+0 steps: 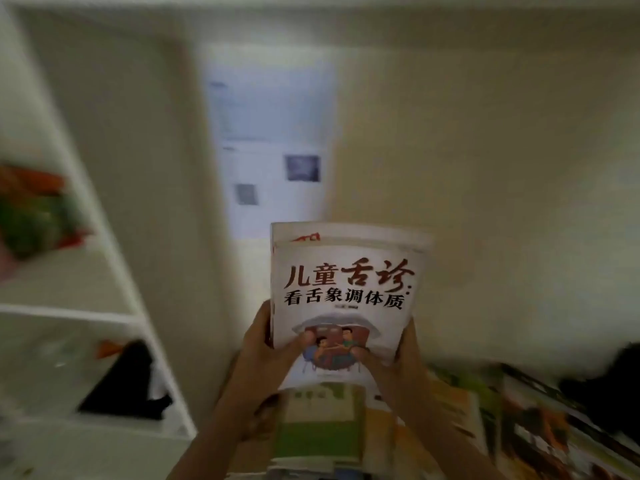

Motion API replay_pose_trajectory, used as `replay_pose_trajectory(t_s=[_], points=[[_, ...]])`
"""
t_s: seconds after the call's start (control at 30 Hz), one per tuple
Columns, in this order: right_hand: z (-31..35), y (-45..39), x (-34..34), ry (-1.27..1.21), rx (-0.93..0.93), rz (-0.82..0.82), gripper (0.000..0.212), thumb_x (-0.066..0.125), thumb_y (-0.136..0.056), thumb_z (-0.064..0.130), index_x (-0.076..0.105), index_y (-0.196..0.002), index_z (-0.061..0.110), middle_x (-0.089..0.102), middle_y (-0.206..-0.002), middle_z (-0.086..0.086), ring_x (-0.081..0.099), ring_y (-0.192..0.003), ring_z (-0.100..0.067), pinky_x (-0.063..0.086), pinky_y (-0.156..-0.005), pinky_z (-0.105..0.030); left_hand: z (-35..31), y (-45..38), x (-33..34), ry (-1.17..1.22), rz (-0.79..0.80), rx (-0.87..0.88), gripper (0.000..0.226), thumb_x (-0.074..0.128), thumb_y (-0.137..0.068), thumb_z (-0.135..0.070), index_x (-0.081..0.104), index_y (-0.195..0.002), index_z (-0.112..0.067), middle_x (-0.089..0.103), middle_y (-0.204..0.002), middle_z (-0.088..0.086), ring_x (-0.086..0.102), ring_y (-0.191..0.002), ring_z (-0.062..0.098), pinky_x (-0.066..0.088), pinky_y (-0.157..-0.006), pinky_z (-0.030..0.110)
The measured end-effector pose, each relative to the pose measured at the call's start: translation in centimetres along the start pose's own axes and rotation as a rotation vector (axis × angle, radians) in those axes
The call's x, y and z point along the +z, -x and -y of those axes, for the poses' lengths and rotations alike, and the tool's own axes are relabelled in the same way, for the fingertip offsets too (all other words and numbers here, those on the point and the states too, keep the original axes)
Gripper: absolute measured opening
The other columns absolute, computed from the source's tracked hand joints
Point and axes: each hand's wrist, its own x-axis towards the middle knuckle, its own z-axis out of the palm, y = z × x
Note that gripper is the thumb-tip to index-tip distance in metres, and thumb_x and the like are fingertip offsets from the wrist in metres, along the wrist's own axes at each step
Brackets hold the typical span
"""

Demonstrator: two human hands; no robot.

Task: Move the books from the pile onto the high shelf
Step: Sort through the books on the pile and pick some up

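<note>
Midway, a pile of books (pixel 346 427) remains below as the left hand (pixel 263 355) and right hand (pixel 401 362) clasp two white books (pixel 346 292) raised before the wall; the shelving (pixel 114 258) stands left.

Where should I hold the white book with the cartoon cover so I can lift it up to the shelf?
Hold the white book at its lower corners, one hand on each side edge. It stands upright, cover facing you, with a second book stacked behind it. The left hand and right hand grip there already, thumbs on the cover, which probably keeps both books together.
</note>
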Motion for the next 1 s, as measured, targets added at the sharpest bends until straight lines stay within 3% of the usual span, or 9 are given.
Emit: replay_pose_trajectory(t_s=[0.1,0.2,0.3,0.4,0.53,0.7,0.83,0.93,1.0], points=[[4.9,0.6,8.5,-0.08,-0.06,0.186,0.076,0.082,-0.068,0.041,0.041,-0.132,0.035,0.059,-0.128,0.011,0.06,-0.116,-0.014,0.056,-0.086,-0.046,-5.4,3.3,-7.8,-0.148,-0.292,0.127,0.055,0.076,-0.072,-0.013,0.05,-0.117,-0.03,0.067,-0.105,-0.01,0.066,-0.097,0.003,0.058,-0.071,0.024],[8.9,1.6,15.8,-0.163,-0.128,0.356,0.072,0.082,-0.07,0.029,0.042,-0.13,0.036,0.06,-0.126,0.007,0.062,-0.111,-0.011,0.058,-0.083,-0.045,-10.1,7.2,-14.0,-0.245,-0.496,0.225,0.061,0.076,-0.074,-0.002,0.05,-0.122,-0.029,0.068,-0.107,-0.014,0.067,-0.099,0.004,0.058,-0.072,0.023],[13.0,2.3,21.6,-0.245,-0.239,0.45,0.077,0.081,-0.072,0.009,0.041,-0.13,0.039,0.058,-0.127,0.015,0.058,-0.116,-0.003,0.055,-0.09,-0.043,-15.1,10.3,-18.2,-0.342,-0.685,0.339,0.061,0.078,-0.073,-0.001,0.055,-0.12,-0.032,0.069,-0.104,-0.024,0.066,-0.096,-0.002,0.056,-0.073,0.017],[18.7,1.9,25.3,-0.327,-0.332,0.532,0.077,0.08,-0.071,0.004,0.042,-0.129,0.038,0.061,-0.125,0.013,0.059,-0.116,-0.009,0.055,-0.087,-0.044,-20.5,11.0,-21.0,-0.413,-0.827,0.451,0.056,0.08,-0.07,-0.005,0.061,-0.114,-0.033,0.071,-0.099,-0.021,0.068,-0.09,0.0,0.058,-0.07,0.02],[28.5,-1.0,28.1,-0.377,-0.512,0.503,0.062,0.078,-0.075,0.009,0.041,-0.123,0.024,0.063,-0.112,0.015,0.064,-0.098,0.005,0.054,-0.071,-0.015,-29.6,8.4,-23.5,-0.479,-0.819,0.572,0.045,0.078,-0.074,-0.02,0.059,-0.109,-0.039,0.07,-0.096,-0.02,0.068,-0.089,0.0,0.056,-0.063,0.017],[40.1,-8.9,29.7,-0.11,-0.801,0.329,0.061,0.078,-0.077,0.022,0.039,-0.124,0.016,0.054,-0.109,0.012,0.058,-0.092,-0.006,0.046,-0.062,-0.005,-39.0,0.4,-26.4,-0.429,-0.777,0.686,0.044,0.075,-0.078,-0.032,0.057,-0.117,-0.025,0.069,-0.103,-0.007,0.07,-0.086,0.007,0.061,-0.065,0.033],[46.1,-16.2,30.9,0.2,-0.802,0.292,0.074,0.081,-0.072,0.037,0.038,-0.126,0.013,0.051,-0.109,0.008,0.054,-0.094,-0.014,0.047,-0.067,-0.024,-42.0,-6.5,-28.7,-0.289,-0.769,0.71,0.053,0.079,-0.074,-0.037,0.053,-0.119,-0.027,0.067,-0.106,-0.004,0.07,-0.087,0.014,0.061,-0.064,0.036],[46.3,-21.4,32.3,0.307,-0.752,0.372,0.098,0.085,-0.051,0.058,0.04,-0.131,0.021,0.056,-0.122,0.008,0.058,-0.105,-0.015,0.054,-0.083,-0.036,-41.1,-11.0,-29.6,-0.227,-0.748,0.704,0.058,0.08,-0.072,-0.034,0.049,-0.12,-0.027,0.064,-0.109,-0.003,0.068,-0.092,0.018,0.061,-0.068,0.04],[45.3,-23.9,33.2,0.241,-0.726,0.431,0.094,0.087,-0.053,0.049,0.043,-0.132,0.024,0.058,-0.126,0.007,0.058,-0.111,-0.015,0.053,-0.089,-0.038,-40.2,-13.3,-29.8,-0.2,-0.736,0.688,0.053,0.08,-0.074,-0.028,0.049,-0.118,-0.027,0.063,-0.105,-0.008,0.067,-0.091,0.014,0.061,-0.069,0.036]])
